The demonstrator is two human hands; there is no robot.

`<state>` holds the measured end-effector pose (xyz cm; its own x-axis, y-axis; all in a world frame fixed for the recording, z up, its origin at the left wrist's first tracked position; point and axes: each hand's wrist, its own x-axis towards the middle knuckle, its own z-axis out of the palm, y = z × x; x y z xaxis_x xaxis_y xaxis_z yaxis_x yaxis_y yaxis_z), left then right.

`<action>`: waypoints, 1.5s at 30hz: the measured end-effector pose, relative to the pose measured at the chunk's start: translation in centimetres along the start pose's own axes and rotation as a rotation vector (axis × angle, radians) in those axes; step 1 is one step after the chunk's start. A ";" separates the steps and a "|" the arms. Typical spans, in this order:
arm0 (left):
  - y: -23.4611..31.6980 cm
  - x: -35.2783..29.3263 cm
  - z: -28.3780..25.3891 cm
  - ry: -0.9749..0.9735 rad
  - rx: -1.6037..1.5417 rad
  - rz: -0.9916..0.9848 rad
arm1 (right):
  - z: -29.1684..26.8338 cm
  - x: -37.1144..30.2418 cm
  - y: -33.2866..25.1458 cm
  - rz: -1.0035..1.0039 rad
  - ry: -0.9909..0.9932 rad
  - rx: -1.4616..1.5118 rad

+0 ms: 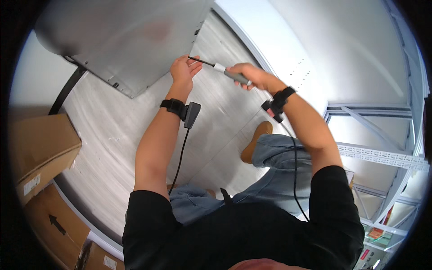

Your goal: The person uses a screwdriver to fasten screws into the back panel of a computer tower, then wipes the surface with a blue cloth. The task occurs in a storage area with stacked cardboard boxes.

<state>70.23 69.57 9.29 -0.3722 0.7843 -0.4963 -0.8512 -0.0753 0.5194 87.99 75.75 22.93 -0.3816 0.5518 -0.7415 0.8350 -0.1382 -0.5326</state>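
Observation:
A screwdriver (235, 76) with a grey and white handle and a thin dark shaft is wrapped in the fingers of my right hand (254, 75). Its shaft slants up and to the left. The tip ends at the fingers of my left hand (181, 73), which are stretched out and apart. Whether something small sits at the tip is too fine to make out. Just left of that hand stands a large grey metal cabinet (135, 49), its lower corner close to the floor.
Cardboard boxes (42, 144) stand along the left side. White metal shelving (382, 155) rises at the right, and a white panel (279, 40) is beyond my right hand. Cables (182, 153) hang from the devices on both wrists. Pale wood-look floor (121, 130) lies below.

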 end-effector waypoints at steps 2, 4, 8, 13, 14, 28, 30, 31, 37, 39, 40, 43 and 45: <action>-0.1 -0.4 2.1 -0.108 -0.032 -0.028 | -3.9 -1.5 -0.4 -0.006 0.082 -0.109; -0.5 -1.0 4.2 -0.203 -0.010 -0.019 | -8.9 -3.4 -1.0 -0.077 0.039 -0.143; -2.8 -3.8 11.1 -0.323 0.064 -0.043 | -17.3 -7.4 0.1 -0.136 0.133 -0.304; -7.7 -1.8 18.7 -0.425 0.310 -0.015 | -25.0 -7.9 9.5 -0.274 0.133 -0.110; -9.0 -0.3 19.4 -0.418 0.360 -0.041 | -25.6 -6.6 11.5 -0.249 0.172 -0.048; -35.2 7.3 22.6 -0.498 1.397 0.567 | -21.0 -0.6 39.6 -0.069 0.344 1.057; -36.7 7.6 22.7 -0.490 1.488 0.773 | -20.5 -0.3 40.2 -0.060 0.353 1.153; -37.2 7.6 22.8 -0.504 1.516 0.796 | -20.5 -0.1 40.6 -0.074 0.351 1.176; -38.5 7.9 23.0 -0.522 1.583 0.978 | -21.6 0.1 41.1 -0.048 0.404 1.177; -38.6 7.7 23.0 -0.507 1.578 1.000 | -21.9 0.3 41.2 -0.056 0.395 1.156; -38.7 7.8 23.0 -0.515 1.559 0.997 | -22.0 0.4 41.2 -0.062 0.390 1.144; -38.5 8.1 22.9 -0.548 1.519 0.977 | -22.1 0.8 40.5 -0.078 0.384 1.158; -37.7 8.2 22.5 -0.579 1.512 0.936 | -22.1 1.1 39.3 -0.100 0.339 1.143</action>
<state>107.65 92.69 1.28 -0.0327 0.9258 0.3766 0.6556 -0.2645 0.7072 129.16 89.11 10.15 -0.1573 0.7668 -0.6224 -0.0942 -0.6390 -0.7634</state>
